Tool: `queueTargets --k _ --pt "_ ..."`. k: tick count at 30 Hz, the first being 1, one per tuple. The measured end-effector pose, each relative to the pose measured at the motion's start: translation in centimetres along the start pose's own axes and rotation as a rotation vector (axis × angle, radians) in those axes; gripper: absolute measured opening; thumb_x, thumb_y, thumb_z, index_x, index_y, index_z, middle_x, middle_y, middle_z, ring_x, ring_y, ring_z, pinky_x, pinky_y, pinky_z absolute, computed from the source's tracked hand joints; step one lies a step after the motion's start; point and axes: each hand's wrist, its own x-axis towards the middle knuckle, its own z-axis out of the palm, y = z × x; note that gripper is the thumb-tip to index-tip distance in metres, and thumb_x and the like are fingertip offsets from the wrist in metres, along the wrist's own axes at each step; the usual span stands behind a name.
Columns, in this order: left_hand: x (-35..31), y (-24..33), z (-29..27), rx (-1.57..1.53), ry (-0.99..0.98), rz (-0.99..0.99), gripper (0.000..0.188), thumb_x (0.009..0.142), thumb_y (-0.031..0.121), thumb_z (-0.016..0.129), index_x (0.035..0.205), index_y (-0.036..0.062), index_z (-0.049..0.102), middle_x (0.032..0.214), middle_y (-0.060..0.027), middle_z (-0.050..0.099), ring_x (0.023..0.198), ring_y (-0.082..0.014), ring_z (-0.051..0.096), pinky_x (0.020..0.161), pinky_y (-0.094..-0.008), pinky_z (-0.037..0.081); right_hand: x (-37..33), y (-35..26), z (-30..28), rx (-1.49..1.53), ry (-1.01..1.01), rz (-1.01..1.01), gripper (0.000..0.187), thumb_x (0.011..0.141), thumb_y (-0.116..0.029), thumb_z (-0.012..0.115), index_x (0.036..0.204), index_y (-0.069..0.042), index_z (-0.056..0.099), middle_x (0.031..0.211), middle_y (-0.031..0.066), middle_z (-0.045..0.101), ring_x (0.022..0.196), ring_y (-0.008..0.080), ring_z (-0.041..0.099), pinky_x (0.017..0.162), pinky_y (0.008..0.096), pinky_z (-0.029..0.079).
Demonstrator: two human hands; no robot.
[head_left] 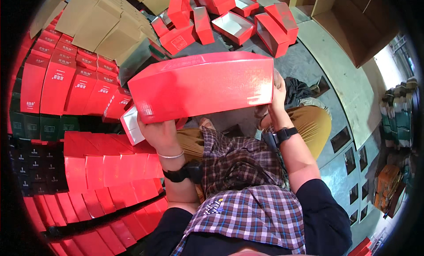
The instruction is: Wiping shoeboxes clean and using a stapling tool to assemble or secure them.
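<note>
A long red cardboard box (203, 86) is held up in front of me, spanning both my hands. My left hand (160, 136) grips its near left corner from below, with the fingers mostly hidden behind the box. At the other end, my right hand (277, 94) is closed around the right edge. The box's inside cannot be seen from here. Just left of my left hand, a red box part with a white inside (132, 125) leans against the stacked boxes.
Tall stacks of red boxes (55, 83) line the left, with dark green and black boxes (37, 165) among them. Brown cartons (104, 26) stand behind. Several open red box parts (232, 26) lie scattered on the grey slotted floor (316, 75). A large open carton (353, 26) stands far right.
</note>
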Motion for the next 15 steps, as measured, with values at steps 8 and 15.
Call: queueTargets --k 8,15 --pt "1.6 -4.2 -2.1 -0.115 0.097 -0.006 0.070 0.084 0.058 0.057 0.131 0.0064 0.050 0.138 -0.0103 0.050 0.126 -0.0298 0.046 0.109 -0.0502 0.031 -6.5 -6.6 7.5 0.009 -0.309 -0.095 0.052 0.073 0.007 0.053 0.124 -0.004 0.052 0.113 0.0096 0.060 0.103 0.0245 0.058 0.091 0.0360 0.046" --pt "0.8 -9.3 -6.8 -0.199 -0.144 -0.481 0.043 0.097 0.032 0.045 0.131 0.0054 0.043 0.128 -0.0111 0.048 0.121 -0.0235 0.047 0.102 -0.0377 0.040 -12.6 -5.4 13.0 -0.591 -0.661 -0.812 0.036 0.063 -0.005 0.070 0.098 -0.013 0.066 0.113 0.0127 0.056 0.102 0.0369 0.055 0.084 0.0423 0.047"
